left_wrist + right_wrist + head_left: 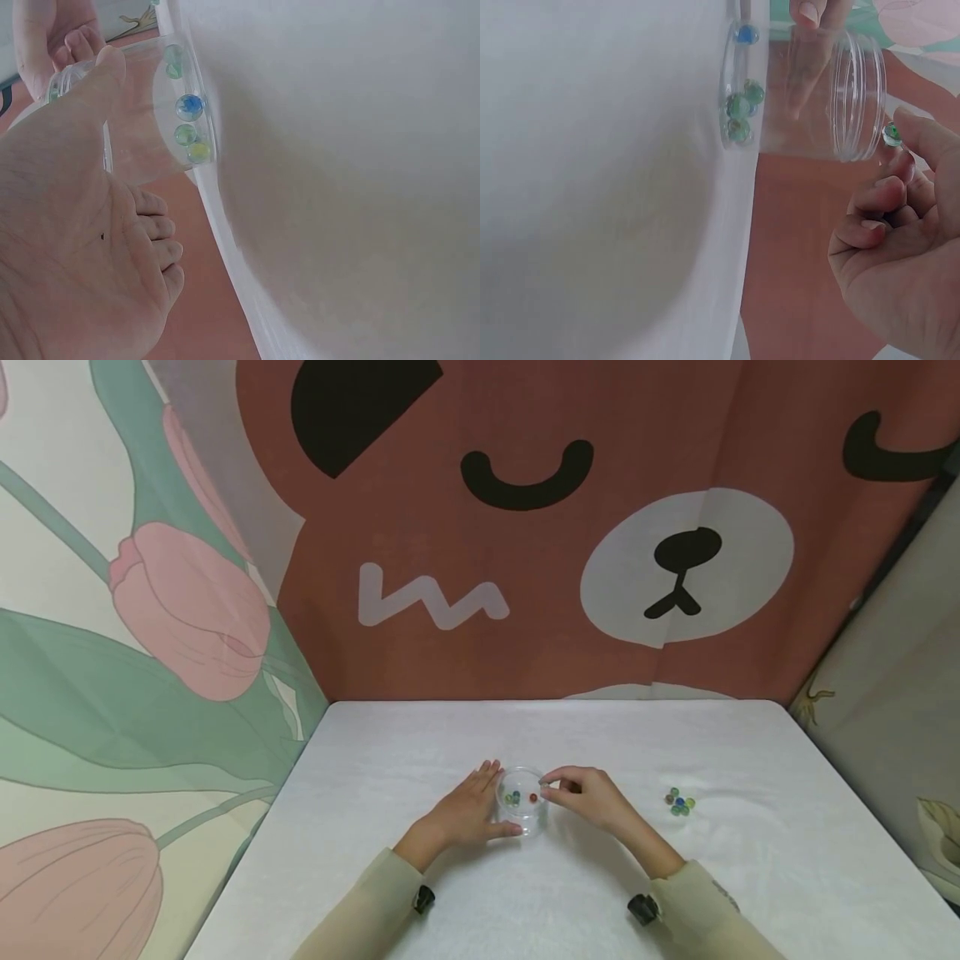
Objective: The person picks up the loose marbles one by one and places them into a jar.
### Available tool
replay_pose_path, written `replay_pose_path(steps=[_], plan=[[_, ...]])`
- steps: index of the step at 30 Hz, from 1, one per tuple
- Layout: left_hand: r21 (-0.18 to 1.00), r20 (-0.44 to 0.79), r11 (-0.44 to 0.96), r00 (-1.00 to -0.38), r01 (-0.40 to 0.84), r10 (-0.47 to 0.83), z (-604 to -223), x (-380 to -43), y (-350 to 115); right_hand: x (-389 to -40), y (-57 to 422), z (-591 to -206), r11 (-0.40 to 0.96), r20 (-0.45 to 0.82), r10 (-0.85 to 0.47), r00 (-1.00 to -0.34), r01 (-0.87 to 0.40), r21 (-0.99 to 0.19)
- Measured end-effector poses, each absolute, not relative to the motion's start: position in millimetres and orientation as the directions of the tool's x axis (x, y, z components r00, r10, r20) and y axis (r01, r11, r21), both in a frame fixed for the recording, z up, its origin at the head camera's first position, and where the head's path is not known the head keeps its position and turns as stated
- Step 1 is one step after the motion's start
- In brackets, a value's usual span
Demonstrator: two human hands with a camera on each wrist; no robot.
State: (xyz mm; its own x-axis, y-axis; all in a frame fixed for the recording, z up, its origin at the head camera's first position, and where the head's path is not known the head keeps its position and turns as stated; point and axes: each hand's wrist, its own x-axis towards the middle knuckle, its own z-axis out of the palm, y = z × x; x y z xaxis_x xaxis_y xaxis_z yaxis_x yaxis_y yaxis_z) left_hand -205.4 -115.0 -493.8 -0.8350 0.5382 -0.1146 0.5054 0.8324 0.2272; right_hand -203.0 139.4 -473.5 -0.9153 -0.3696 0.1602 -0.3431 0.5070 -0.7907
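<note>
A clear plastic jar [522, 823] with a threaded neck stands upright and lidless on the table, several glass marbles [739, 106] at its bottom. My left hand [468, 807] holds the jar from the left, its thumb at the near side and its fingers stretched along the far side. At the jar's right rim, my right hand [588, 795] pinches a clear green marble [892, 134] between thumb and index finger. The other fingers [866, 229] of that hand are curled. Through the wall in the left wrist view, a blue marble [189, 107] shows among green and yellow ones.
A small cluster of marbles [680, 802] lies on the white-covered table [600, 910], to the right of my right hand. Behind the table hangs a brown bear-print cloth [450, 660]; a tulip-print curtain [187, 610] is on the left.
</note>
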Motion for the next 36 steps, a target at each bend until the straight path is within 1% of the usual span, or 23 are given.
replay_pose_path(steps=[10, 17, 26, 36], plan=[[0.248, -0.109, 0.826, -0.833, 0.506, 0.543, -493.0, -204.1, -115.4, -207.4, 128.6, -477.7, 0.486, 0.192, -0.386, -0.902, -0.376, -0.789], [0.254, -0.108, 0.824, -0.832, 0.507, 0.545, -492.0, -203.8, -115.0, -208.2, 124.8, -479.6, 0.479, 0.176, -0.373, -0.911, -0.351, -0.805], [0.229, -0.106, 0.825, -0.829, 0.517, 0.549, -493.0, -205.0, -114.6, -208.3, 123.6, -479.3, 0.455, 0.142, -0.366, -0.920, -0.310, -0.835], [0.231, -0.106, 0.828, -0.833, 0.511, 0.544, -494.9, -205.3, -114.2, -205.8, 127.0, -479.4, 0.442, 0.153, -0.375, -0.914, -0.321, -0.838]])
